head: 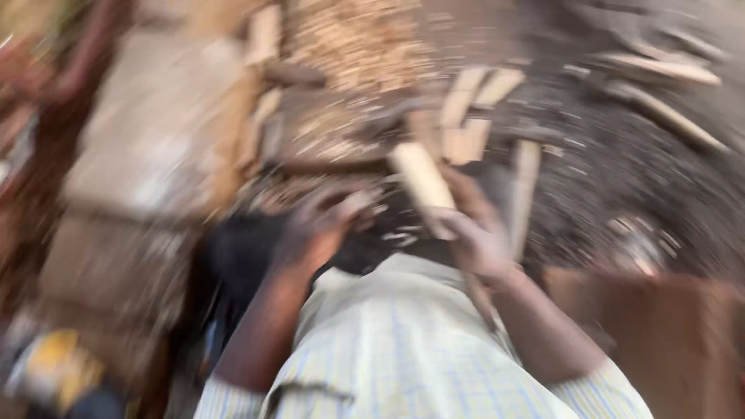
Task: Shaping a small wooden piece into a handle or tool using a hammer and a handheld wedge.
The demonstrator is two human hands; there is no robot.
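The view is badly blurred by motion. My right hand [475, 233] grips a pale wooden block [423, 185] that sticks up and to the left from my fingers. To the left, my left hand [317, 225] hovers with curled fingers over a dark patch of ground, and I cannot tell whether anything is in it. Both forearms reach out from my pale checked shirt [403, 341] at the bottom of the frame.
Several pale wood offcuts [466, 116] lie on dark, chip-strewn ground [621, 171] ahead. A heap of light shavings [349, 39] sits at the top. Blurred brownish slabs [147, 140] fill the left. A brown board [667, 326] stands at the lower right, a yellow object [54, 368] at the lower left.
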